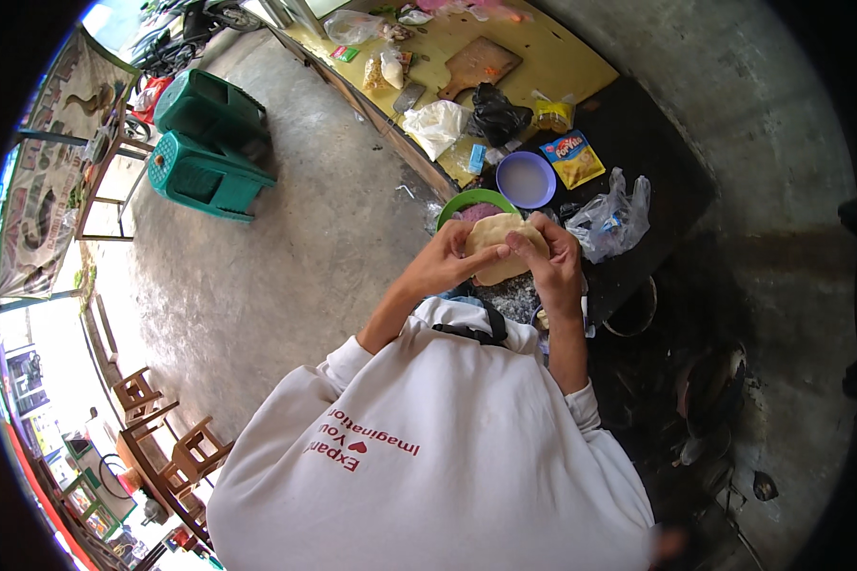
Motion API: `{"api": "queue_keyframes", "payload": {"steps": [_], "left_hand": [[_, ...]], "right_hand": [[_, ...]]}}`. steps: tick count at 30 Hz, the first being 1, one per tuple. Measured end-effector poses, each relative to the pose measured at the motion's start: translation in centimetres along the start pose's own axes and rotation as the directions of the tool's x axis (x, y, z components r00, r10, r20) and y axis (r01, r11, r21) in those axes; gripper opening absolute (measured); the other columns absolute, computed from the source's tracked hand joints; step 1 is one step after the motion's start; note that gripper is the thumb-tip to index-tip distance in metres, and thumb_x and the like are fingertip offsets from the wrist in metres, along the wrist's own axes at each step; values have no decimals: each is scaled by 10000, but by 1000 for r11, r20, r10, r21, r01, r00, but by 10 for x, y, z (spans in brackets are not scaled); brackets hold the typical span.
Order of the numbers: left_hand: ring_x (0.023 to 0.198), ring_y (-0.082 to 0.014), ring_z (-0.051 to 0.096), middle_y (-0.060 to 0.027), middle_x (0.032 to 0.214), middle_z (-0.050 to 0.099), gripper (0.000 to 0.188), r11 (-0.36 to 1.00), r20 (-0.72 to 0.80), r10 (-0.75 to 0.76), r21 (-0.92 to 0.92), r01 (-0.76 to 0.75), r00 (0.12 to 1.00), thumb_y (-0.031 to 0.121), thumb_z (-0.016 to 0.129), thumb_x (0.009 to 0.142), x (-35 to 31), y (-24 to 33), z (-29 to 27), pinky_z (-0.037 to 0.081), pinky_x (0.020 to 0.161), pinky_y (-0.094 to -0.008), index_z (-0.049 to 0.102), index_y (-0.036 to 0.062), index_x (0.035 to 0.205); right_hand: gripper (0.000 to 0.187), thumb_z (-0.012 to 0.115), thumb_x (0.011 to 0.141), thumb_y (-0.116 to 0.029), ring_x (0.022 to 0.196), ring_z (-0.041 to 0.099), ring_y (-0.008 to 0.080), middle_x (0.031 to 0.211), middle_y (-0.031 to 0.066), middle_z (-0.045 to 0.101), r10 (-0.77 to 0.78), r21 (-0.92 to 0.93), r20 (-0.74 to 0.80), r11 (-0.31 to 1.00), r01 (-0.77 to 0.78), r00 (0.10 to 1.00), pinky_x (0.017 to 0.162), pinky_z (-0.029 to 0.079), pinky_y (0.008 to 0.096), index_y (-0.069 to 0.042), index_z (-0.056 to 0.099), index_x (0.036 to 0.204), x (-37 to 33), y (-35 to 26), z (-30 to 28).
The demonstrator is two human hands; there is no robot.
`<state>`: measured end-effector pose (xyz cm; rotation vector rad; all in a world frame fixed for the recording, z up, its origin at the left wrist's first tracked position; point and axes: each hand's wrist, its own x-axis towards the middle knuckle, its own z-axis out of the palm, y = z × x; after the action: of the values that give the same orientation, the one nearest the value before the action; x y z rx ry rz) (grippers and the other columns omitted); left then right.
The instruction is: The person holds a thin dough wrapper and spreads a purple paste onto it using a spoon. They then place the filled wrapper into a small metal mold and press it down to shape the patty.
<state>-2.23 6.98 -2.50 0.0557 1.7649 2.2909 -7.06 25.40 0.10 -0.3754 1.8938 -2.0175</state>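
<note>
A flat, pale piece of dough (pixel 491 232) is held up in front of me between both hands. My left hand (pixel 449 260) grips its left side, thumb across the front. My right hand (pixel 554 259) pinches the right side, its thumb close to the left one. Just behind the dough stands a green bowl (pixel 445 215) with something pinkish purple in it, partly covered by the dough. Beyond my right hand is a purple-blue bowl (pixel 526 181) of cloudy whitish liquid. Below the dough, a dark surface is dusted with white powder (pixel 514 297).
A yellow packet (pixel 573 160) and a clear plastic bag (pixel 611 221) lie right of the bowls. Farther back are a black bag (pixel 498 115), a white bag (pixel 435 127) and a wooden cutting board (pixel 482 66). Green plastic chairs (pixel 208 177) stand on the concrete floor at left.
</note>
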Motion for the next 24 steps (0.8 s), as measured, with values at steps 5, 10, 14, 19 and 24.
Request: {"api": "queue_keyframes", "payload": {"steps": [5,10,14,19,24], "left_hand": [[637,-15,532,60,757,614,247,995,9,16,-102,-15,1000,269,717,995,-1,-1,6,415,533,-223,694,24,990],[629,-11,485,74,710,565,290,998,41,-65,-22,66,997,309,721,989,1,4,-5,358,518,-233,680,28,931],[741,-3,532,76,831,634,294,987,-16,-82,134,83,997,308,699,1005,3,4,-11,426,612,-227,701,15,983],[829,-19,582,50,919,676,363,995,-23,30,99,-28,999,302,646,1039,6,4,-6,484,697,-229,699,-35,1165],[760,-31,552,28,840,639,337,989,-111,143,55,-137,983,280,639,1038,7,5,9,464,635,-227,693,-43,1119]], "right_hand": [[154,740,942,-156,719,528,18,767,-40,634,-31,79,-73,996,37,997,654,430,219,-40,677,862,-4,7,2],[193,680,996,-188,725,537,30,779,-53,628,-39,66,-121,997,47,992,668,434,218,-7,707,933,-3,2,3],[233,653,1020,-205,720,507,28,753,-34,609,-66,-133,-95,990,53,993,638,412,237,4,701,929,-4,-5,-5],[231,665,1007,-188,677,455,39,697,-29,554,-141,-268,-134,958,101,981,598,374,252,8,672,885,-6,-4,-4],[221,645,1012,-160,697,460,45,727,-28,558,-191,-185,-173,970,159,966,618,379,254,7,658,869,-7,-5,2]]}}
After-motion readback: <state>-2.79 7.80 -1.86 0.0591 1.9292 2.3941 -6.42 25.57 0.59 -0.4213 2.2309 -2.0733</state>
